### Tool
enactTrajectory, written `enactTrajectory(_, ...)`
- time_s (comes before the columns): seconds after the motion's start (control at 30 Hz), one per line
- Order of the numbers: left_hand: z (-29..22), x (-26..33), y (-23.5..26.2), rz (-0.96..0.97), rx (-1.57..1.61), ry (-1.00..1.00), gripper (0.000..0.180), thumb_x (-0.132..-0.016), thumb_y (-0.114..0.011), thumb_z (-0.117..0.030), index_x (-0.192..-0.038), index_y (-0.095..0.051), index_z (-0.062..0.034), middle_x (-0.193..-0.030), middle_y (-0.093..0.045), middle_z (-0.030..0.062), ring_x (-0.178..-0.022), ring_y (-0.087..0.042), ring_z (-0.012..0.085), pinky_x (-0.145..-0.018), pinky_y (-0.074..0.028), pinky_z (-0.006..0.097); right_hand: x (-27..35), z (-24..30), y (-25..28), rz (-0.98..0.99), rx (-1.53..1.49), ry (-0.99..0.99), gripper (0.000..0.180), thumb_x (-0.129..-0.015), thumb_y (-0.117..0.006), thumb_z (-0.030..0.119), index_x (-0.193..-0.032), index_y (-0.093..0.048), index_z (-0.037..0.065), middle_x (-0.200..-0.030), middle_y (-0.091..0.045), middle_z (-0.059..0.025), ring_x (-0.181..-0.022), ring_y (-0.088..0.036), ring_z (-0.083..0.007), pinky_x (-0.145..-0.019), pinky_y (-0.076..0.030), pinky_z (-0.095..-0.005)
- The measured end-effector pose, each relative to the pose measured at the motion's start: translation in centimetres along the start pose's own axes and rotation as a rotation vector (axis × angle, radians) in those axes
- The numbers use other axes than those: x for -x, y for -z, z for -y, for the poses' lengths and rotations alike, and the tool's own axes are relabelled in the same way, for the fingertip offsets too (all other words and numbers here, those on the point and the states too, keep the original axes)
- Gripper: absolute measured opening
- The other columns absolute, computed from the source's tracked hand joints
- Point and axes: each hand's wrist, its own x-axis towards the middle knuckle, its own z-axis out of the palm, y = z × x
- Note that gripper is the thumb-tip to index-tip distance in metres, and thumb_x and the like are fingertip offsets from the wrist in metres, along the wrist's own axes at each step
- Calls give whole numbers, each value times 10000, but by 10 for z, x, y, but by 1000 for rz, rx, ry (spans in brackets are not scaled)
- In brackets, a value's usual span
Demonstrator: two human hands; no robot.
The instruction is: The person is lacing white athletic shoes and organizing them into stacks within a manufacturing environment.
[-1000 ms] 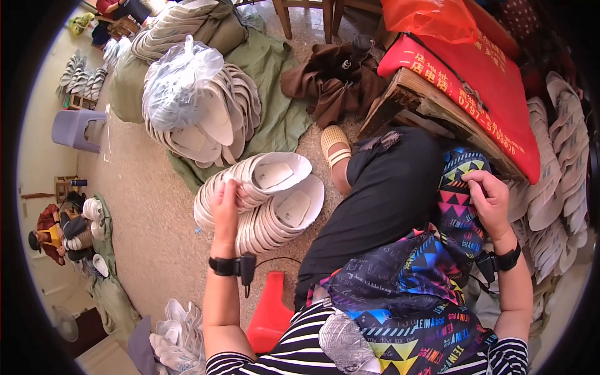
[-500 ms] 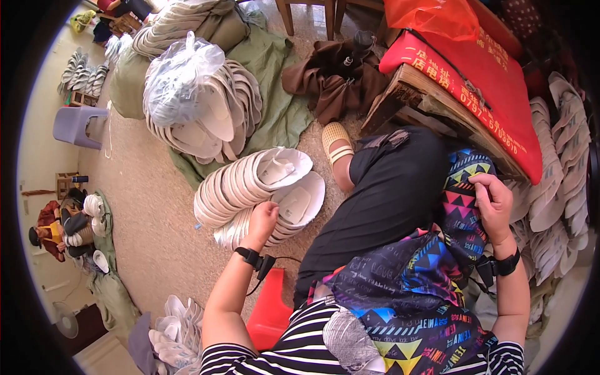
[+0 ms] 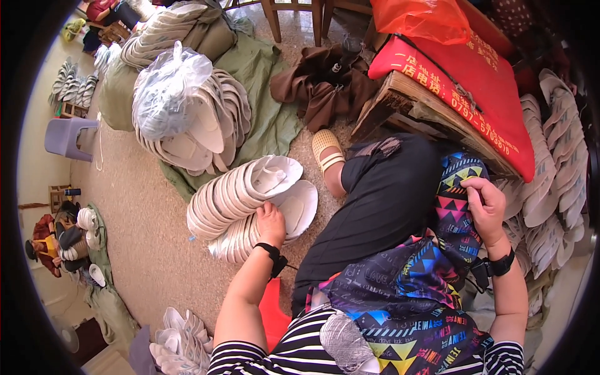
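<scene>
My left hand (image 3: 270,224) rests against the nearer of two nested rows of white shoe uppers on the floor, its fingers spread over the row (image 3: 237,240). The fingertips are partly hidden against the rims, and no upper is lifted. Beside it lies the other row of shoe uppers (image 3: 226,195), touching the first, with a crumpled white piece inside its front upper. Above my lap, my right hand (image 3: 485,204) is closed in a pinch over the patterned apron (image 3: 455,209). Whatever sits between its fingertips is too small to make out.
A plastic bag (image 3: 172,94) sits on a big heap of uppers atop green cloth (image 3: 272,106). A wooden box (image 3: 390,103) under red fabric stands ahead right. More uppers (image 3: 556,162) line the right side. A purple stool (image 3: 69,136) and a person (image 3: 47,247) are left.
My left hand has moved slightly right and its fingers have gone from curled to spread on the nearer row. My right hand stays pinched over the apron. The whole view has shifted slightly.
</scene>
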Motion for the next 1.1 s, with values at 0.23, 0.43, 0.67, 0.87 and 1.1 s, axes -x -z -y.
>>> enactTrajectory(0.23,-3,-4,6,131,13,-24,222,-797,-568,-176,-919,-720,-70,-944,-657,75,-1056,-525,258,-935,-333,461,-2,1,-2,-34,10,39,100,-865,-585,-6,-919,-663,24,-778,-648,-82,-689,-612,-180,-644,-472,-278)
enactTrajectory(0.43,7,-54,55,-280,553,-146,77,-843,-558,-113,-894,-599,-72,-855,-602,130,-789,-603,296,-705,-476,458,0,2,-2,-77,15,52,105,-853,-593,-18,-914,-667,22,-780,-654,-85,-665,-611,-178,-631,-477,-280)
enactTrajectory(0.67,53,-123,8,58,540,400,184,-929,-461,-77,-1031,-582,16,-1035,-608,225,-933,-659,363,-796,-552,433,-7,4,-6,-83,39,178,118,-796,-606,-27,-874,-668,35,-746,-655,-118,-651,-650,-272,-604,-505,-322)
enactTrajectory(0.87,40,-133,2,59,365,324,171,-885,-494,-64,-942,-634,17,-1045,-586,222,-896,-654,361,-773,-558,432,-14,3,-7,-103,101,221,143,-744,-625,-27,-848,-666,62,-710,-639,-97,-617,-630,-263,-571,-485,-335)
enactTrajectory(1.1,57,-124,2,150,240,135,150,-836,-560,-82,-891,-684,-16,-1034,-608,196,-897,-663,336,-773,-561,415,-24,1,-16,-85,70,288,158,-730,-636,-25,-845,-666,79,-674,-618,-71,-572,-606,-238,-544,-462,-330)
